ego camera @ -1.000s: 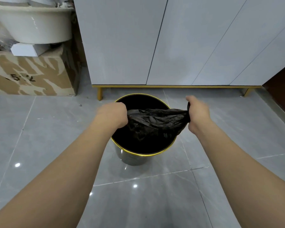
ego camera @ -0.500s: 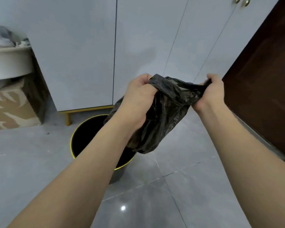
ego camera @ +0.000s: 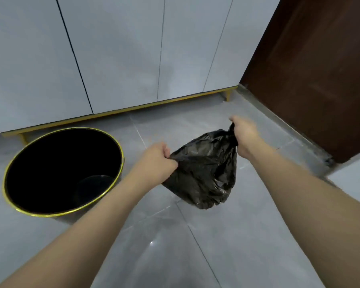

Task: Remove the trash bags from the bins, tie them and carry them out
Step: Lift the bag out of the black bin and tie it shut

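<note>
The left hand (ego camera: 157, 161) gripped the black trash bag (ego camera: 204, 173) at its 9 o'clock edge, the right hand (ego camera: 244, 135) bunched its 1 o'clock edge, clear of the bin (ego camera: 121, 161). Tying well likely meant drawing both gathered edges together, crossing them tightly.

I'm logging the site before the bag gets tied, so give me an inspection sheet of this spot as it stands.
Surface: grey tiled floor, glossy, with light reflections.
Job's things: black trash bag out of the bin, held up over the floor, not yet tied; round bin with gold rim stands to its left, no bag in it.
Clutter: nothing seen.
Grippers: left hand grips one bag edge; right hand grips the other.
Cables: nothing seen.
Surroundings: pale cabinet doors on a gold base; dark brown door at right.
</note>
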Motion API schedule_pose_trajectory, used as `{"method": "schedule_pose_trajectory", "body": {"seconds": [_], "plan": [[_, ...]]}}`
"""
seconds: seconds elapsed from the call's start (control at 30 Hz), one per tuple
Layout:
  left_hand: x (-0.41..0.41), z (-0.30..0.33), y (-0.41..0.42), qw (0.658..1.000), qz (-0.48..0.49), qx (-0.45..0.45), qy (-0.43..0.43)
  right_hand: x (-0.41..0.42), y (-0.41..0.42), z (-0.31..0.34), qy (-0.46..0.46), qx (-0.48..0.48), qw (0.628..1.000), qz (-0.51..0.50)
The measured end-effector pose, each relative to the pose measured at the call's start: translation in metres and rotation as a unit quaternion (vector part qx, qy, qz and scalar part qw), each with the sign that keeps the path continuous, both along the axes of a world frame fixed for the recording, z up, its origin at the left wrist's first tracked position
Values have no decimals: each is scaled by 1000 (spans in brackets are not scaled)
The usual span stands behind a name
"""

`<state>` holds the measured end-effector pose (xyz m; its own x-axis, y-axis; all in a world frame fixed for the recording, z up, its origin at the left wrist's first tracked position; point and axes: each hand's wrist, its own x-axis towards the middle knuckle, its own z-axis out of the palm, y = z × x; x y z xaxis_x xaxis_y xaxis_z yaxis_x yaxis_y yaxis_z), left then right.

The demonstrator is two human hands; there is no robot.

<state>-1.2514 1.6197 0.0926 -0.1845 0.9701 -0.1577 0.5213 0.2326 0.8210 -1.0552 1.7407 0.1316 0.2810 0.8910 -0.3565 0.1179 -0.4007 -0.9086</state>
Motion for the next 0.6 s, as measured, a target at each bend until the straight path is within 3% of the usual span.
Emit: {"method": "schedule_pose_trajectory", "body": {"seconds": [0.07, 0.2, 0.33, 0.4, 0.5, 0.6], "plan": [[3, -30, -9, 984, -71, -106, 126, 12, 2, -34, -20, -4, 1000, 2], [5, -49, -24, 885, -194, -282, 317, 20, 3, -61, 4, 48, 999, 10], [17, -50, -5, 880, -108, -181, 426, 15, 10, -45, 15, 122, 992, 19], [22, -59, 9, 902, -105, -176, 379, 15, 13, -34, 1, 149, 988, 41], [22, -79, 19, 949, -112, -211, 206, 24, 15, -21, -65, 165, 983, 56], [16, -91, 19, 970, -99, -208, 80, 35, 12, -21, -267, 160, 942, 125]]}}
